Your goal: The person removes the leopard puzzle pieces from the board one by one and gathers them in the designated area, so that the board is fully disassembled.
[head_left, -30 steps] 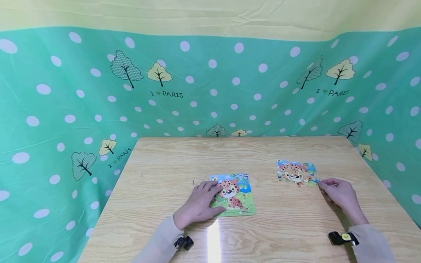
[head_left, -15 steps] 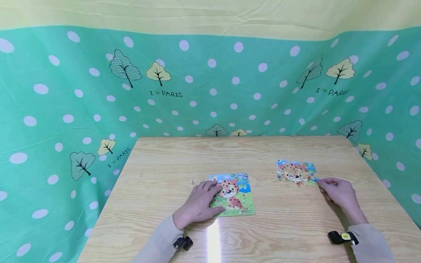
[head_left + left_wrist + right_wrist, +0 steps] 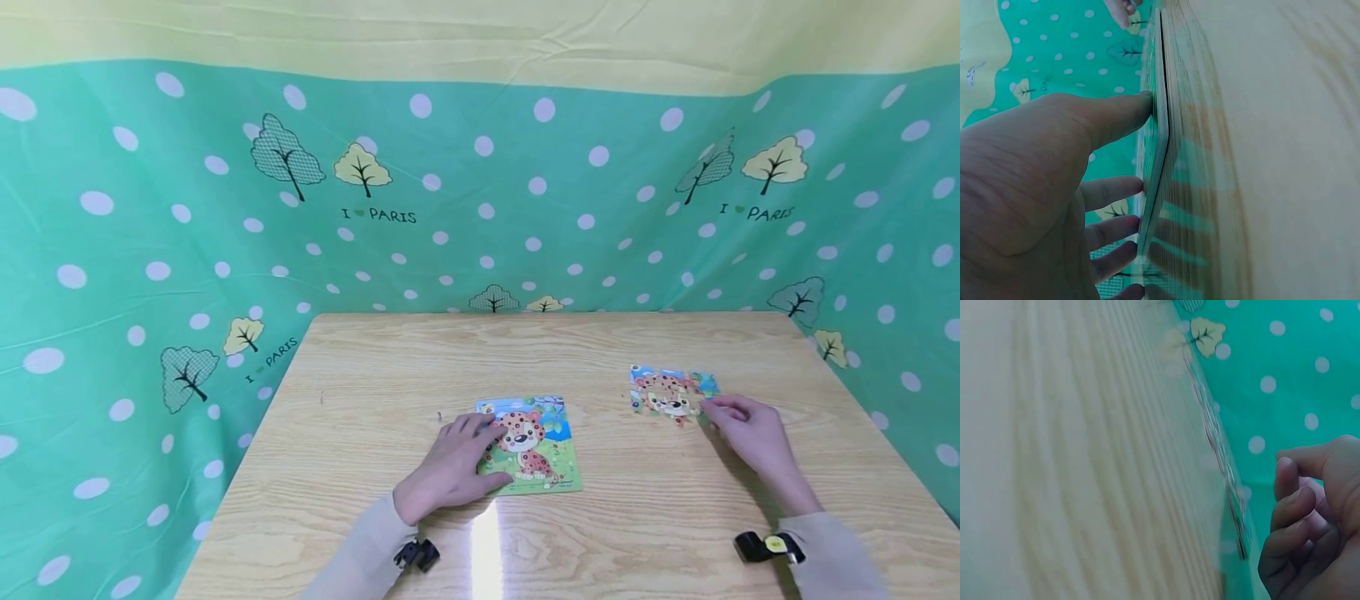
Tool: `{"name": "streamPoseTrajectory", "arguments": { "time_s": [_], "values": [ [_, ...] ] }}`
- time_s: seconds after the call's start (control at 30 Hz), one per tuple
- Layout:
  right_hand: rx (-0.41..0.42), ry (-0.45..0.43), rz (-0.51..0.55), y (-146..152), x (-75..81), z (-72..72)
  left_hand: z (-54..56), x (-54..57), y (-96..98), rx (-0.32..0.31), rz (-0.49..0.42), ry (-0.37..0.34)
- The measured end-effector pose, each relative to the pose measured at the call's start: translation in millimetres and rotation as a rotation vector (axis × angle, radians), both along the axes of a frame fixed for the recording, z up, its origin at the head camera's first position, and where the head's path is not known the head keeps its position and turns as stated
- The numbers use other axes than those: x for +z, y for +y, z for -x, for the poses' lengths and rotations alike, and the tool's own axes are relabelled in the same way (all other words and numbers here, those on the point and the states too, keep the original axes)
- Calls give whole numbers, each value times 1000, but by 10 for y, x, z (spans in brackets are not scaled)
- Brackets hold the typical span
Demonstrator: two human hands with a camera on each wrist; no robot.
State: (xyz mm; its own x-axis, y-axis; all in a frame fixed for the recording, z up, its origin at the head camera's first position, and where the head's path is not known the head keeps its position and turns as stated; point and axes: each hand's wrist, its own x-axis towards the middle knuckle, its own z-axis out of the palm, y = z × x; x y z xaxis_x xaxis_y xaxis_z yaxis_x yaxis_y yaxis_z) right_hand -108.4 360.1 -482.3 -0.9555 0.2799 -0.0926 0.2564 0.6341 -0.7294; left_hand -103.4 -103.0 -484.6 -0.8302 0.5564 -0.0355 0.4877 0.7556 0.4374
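A square puzzle board with a spotted leopard cub picture lies flat on the wooden table. My left hand rests over its left part, fingers spread and thumb near the lower edge. In the left wrist view, the thumb and fingertips press on the face of the thin board. To the right lie loosely joined jigsaw pieces showing the leopard's face. My right hand is at their lower right, fingertips overlapping them. In the right wrist view its fingers are curled, and no piece shows between the tips.
The wooden table has a glare streak near its front. A small dark mark lies left of the board. A green dotted curtain surrounds the back and sides. Each wrist wears a dark strap with a camera.
My right hand has shifted left and slightly away from me, from the lower right corner of the jigsaw pieces to over their edge. My left hand and the board stay put.
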Motion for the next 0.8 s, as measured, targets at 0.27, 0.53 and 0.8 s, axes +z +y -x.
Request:
{"name": "streamPoseTrajectory", "arguments": {
  "time_s": [0.27, 0.53, 0.8],
  "values": [
    [87, 51, 23, -197, 15, 11, -12, 22, -9, -4, 9, -3],
    [131, 63, 28, -370, 21, 20, 12, 50, -48, -22, -25, -48],
    [188, 75, 71, -570, 33, 35, 31, 81, -127, -34, -72, -77]
  ]
}}
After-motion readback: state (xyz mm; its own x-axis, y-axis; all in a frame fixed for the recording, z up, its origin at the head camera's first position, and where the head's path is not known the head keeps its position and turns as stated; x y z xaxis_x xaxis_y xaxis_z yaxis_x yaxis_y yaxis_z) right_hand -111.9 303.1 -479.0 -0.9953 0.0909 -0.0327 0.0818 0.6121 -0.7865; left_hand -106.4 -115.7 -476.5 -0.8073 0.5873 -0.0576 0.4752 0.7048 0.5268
